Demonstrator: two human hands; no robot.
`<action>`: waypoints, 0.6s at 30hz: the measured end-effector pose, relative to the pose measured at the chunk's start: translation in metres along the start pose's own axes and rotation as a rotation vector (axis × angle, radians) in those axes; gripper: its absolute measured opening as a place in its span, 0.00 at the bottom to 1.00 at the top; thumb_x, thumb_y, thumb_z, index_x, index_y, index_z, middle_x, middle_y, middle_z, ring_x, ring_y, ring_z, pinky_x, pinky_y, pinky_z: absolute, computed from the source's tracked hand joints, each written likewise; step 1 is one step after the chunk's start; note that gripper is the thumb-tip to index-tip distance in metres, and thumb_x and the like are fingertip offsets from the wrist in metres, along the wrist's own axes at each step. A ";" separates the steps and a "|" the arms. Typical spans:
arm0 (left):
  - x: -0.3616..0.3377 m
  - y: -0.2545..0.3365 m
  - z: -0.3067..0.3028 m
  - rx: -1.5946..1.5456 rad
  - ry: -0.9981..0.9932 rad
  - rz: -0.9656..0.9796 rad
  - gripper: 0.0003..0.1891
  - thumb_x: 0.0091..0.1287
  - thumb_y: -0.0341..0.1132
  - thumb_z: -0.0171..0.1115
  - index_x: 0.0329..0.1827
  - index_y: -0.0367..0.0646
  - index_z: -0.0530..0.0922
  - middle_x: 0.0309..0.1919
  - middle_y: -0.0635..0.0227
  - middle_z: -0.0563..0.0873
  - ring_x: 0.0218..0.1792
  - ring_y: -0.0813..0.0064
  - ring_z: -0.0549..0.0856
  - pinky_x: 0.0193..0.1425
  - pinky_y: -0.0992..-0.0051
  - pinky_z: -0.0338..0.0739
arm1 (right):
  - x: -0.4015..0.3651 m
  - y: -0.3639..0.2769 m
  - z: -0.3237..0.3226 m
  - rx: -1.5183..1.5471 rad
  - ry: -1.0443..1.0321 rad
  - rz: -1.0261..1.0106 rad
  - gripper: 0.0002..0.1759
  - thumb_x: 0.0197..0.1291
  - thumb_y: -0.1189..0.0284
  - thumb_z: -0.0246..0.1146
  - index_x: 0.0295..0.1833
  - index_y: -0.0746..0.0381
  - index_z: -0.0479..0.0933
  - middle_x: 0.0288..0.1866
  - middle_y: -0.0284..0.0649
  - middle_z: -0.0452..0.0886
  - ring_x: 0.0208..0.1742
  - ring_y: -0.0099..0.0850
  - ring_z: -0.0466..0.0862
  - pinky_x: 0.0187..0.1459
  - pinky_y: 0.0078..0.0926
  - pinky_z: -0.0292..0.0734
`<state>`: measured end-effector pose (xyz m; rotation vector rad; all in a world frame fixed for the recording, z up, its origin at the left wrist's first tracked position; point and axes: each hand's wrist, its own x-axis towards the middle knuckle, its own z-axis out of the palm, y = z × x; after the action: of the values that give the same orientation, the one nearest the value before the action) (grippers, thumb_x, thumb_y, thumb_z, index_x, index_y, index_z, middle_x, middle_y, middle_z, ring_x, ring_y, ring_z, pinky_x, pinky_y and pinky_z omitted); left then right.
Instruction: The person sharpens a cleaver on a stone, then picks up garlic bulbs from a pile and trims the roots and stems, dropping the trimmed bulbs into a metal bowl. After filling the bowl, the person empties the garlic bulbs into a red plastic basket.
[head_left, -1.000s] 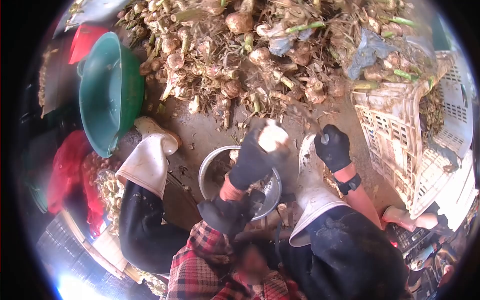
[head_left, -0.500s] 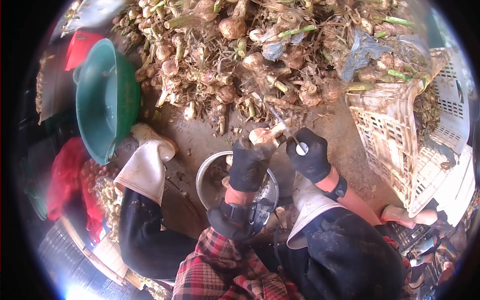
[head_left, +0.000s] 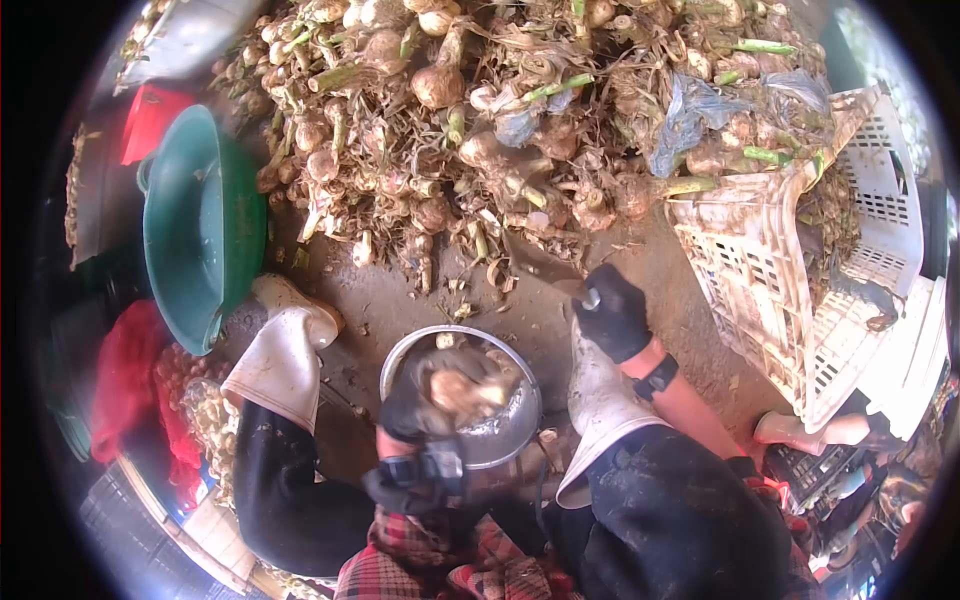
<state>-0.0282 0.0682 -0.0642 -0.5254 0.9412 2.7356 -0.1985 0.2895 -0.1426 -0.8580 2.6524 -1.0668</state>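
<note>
My left hand point(head_left: 415, 400), in a black glove, is down inside the metal bowl point(head_left: 515, 425) between my knees, closed around a pale trimmed bulb point(head_left: 455, 390); this part is blurred. My right hand point(head_left: 612, 315), also in a black glove, is raised to the right of the bowl and grips a knife point(head_left: 560, 278). Its blade points up and left toward the pile. A big heap of muddy bulbs with stalks and roots point(head_left: 480, 130) lies on the ground just beyond the bowl.
A green basin point(head_left: 195, 230) leans at the left. A dirty white plastic crate point(head_left: 800, 270) lies tipped at the right, its mouth against the heap. My white boots point(head_left: 285, 350) point(head_left: 600, 400) flank the bowl. Red cloth point(head_left: 130, 390) and more bulbs lie at the lower left.
My left hand has dropped from in front of the pile down into the bowl with the bulb. My right hand with the knife has drawn apart from it and stays raised.
</note>
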 end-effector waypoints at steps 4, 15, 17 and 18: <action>-0.007 0.016 -0.013 0.925 0.153 -0.385 0.34 0.49 0.31 0.76 0.61 0.38 0.73 0.52 0.59 0.82 0.54 0.70 0.80 0.58 0.68 0.76 | 0.041 -0.003 -0.043 -0.252 0.310 -0.025 0.19 0.49 0.70 0.68 0.45 0.60 0.69 0.48 0.44 0.78 0.36 0.45 0.83 0.32 0.37 0.81; 0.112 -0.032 0.058 1.048 0.316 0.559 0.45 0.53 0.37 0.76 0.72 0.40 0.59 0.62 0.60 0.75 0.57 0.69 0.79 0.62 0.70 0.73 | 0.058 -0.065 -0.078 0.619 0.036 0.313 0.22 0.47 0.66 0.75 0.43 0.66 0.76 0.34 0.35 0.81 0.35 0.22 0.80 0.38 0.22 0.79; 0.115 -0.016 0.076 0.940 0.271 0.577 0.51 0.50 0.44 0.78 0.73 0.39 0.56 0.63 0.60 0.74 0.59 0.69 0.77 0.63 0.70 0.72 | 0.044 -0.074 -0.067 0.905 -0.101 0.408 0.24 0.50 0.69 0.74 0.49 0.69 0.76 0.39 0.35 0.82 0.38 0.20 0.80 0.38 0.22 0.78; 0.115 -0.021 0.064 0.725 0.279 0.489 0.49 0.48 0.42 0.79 0.71 0.38 0.59 0.61 0.61 0.75 0.58 0.71 0.77 0.63 0.71 0.72 | 0.043 -0.076 -0.066 0.900 -0.122 0.396 0.24 0.49 0.69 0.74 0.49 0.68 0.76 0.40 0.35 0.83 0.38 0.21 0.81 0.38 0.22 0.77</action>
<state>-0.1444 0.1335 -0.0742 -0.5865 2.2471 2.4285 -0.2223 0.2594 -0.0400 -0.1874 1.7822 -1.7530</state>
